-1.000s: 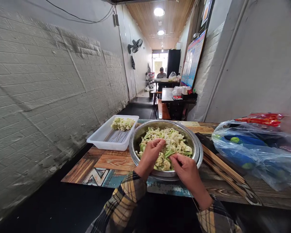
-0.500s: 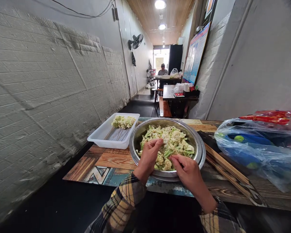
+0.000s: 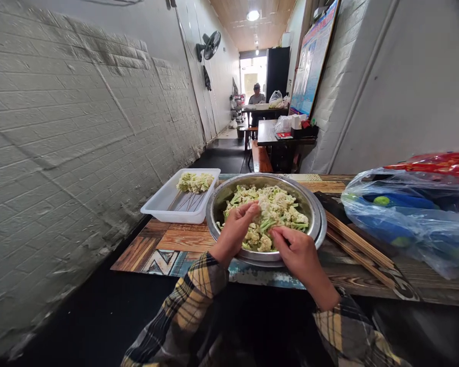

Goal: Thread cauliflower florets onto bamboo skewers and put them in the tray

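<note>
A steel bowl (image 3: 316, 216) full of cauliflower florets (image 3: 279, 204) stands at the table's near edge. My left hand (image 3: 235, 229) reaches into it, its fingers curled around a pale floret. My right hand (image 3: 296, 250) hovers over the bowl's near side with thumb and fingers pinched together; what it pinches is too small to make out. A bundle of bamboo skewers (image 3: 357, 250) lies just right of the bowl. A white plastic tray (image 3: 158, 209) to the left holds several skewered cauliflower pieces (image 3: 194, 182).
A blue plastic bag (image 3: 413, 216) with packets on top fills the table's right side. A brick wall runs along the left. Further back stand dark tables (image 3: 275, 140), a bench, and a seated person (image 3: 256, 95) at the far end.
The view has tilted downwards, so everything sits higher in frame. My left hand has closed further on a floret. My right hand stays pinched over the bowl's near side.
</note>
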{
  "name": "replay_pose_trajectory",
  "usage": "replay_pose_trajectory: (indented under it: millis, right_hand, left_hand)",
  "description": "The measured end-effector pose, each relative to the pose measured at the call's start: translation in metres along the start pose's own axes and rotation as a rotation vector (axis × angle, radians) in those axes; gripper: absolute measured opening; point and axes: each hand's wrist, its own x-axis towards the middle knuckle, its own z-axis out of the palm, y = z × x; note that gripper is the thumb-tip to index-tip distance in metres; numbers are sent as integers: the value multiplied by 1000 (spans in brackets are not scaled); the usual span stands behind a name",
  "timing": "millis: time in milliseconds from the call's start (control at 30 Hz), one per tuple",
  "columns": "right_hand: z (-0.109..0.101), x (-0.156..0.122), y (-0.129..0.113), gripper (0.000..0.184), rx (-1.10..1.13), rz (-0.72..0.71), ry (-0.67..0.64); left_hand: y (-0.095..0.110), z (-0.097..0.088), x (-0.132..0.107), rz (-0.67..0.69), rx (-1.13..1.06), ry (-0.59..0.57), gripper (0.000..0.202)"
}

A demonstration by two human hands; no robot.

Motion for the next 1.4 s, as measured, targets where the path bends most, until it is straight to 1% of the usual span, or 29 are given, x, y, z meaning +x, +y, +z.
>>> replay_pose_trajectory:
  millis: [100, 167, 267, 367, 467, 567, 667, 767, 833, 900, 933, 967, 1067, 1133, 1200, 1267, 1333, 1400]
  right_hand:
    - [-2, 1, 1, 28, 33, 46, 95]
    - [-3, 1, 2, 28, 67, 71, 126]
    - [-4, 1, 2, 27, 112, 81, 118]
    - [-6, 0, 3, 26, 145, 84, 123]
    - [-9, -1, 3, 25, 177, 108, 137]
    - [-10, -1, 4, 24, 202, 131, 146]
    - [-11, 1, 3, 22, 210, 126, 155]
    - [-12, 2, 2, 21, 224, 108, 155]
    - [-12, 2, 2, 20, 232, 97, 154]
    - [-12, 3, 2, 21, 231, 88, 150]
    - [-13, 3, 2, 21, 228, 87, 148]
    - [-13, 3, 2, 21, 223, 89, 145]
    - [-14, 4, 2, 23, 213, 108, 138]
    - [-15, 4, 2, 23, 213, 121, 135]
    - [-15, 4, 1, 23, 222, 123, 143]
    - [-15, 4, 1, 23, 236, 119, 155]
    - [-14, 3, 1, 23, 248, 118, 160]
    - [-14, 1, 1, 23, 254, 120, 157]
  left_hand:
    - [4, -16, 5, -6, 22, 67, 45]
    - [7, -29, 10, 3, 116, 82, 44]
    - [6, -45, 17, 15, 330, 16, 38]
    - [2, -51, 23, 46, 613, -102, 32]
    - [-3, -46, 25, 107, 890, -244, 24]
    - [-4, -34, 23, 151, 1039, -393, 20]
    - [-3, -21, 20, 197, 1104, -569, 20]
    - [-2, -12, 18, 233, 1155, -730, 33]
    - [-2, -8, 18, 237, 1174, -801, 39]
    - [-4, -7, 19, 236, 1165, -826, 37]
    - [-6, -7, 19, 235, 1144, -814, 34]
    - [-8, -7, 20, 236, 1109, -775, 29]
    - [-12, -11, 23, 208, 927, -555, 14]
    - [-11, -14, 25, 130, 745, -417, 11]
    - [-7, -17, 26, 22, 503, -320, 15]
    - [-1, -19, 25, -54, 254, -232, 23]
    - [4, -21, 23, -81, 57, -144, 33]
    - [7, -24, 21, -101, -93, -67, 42]
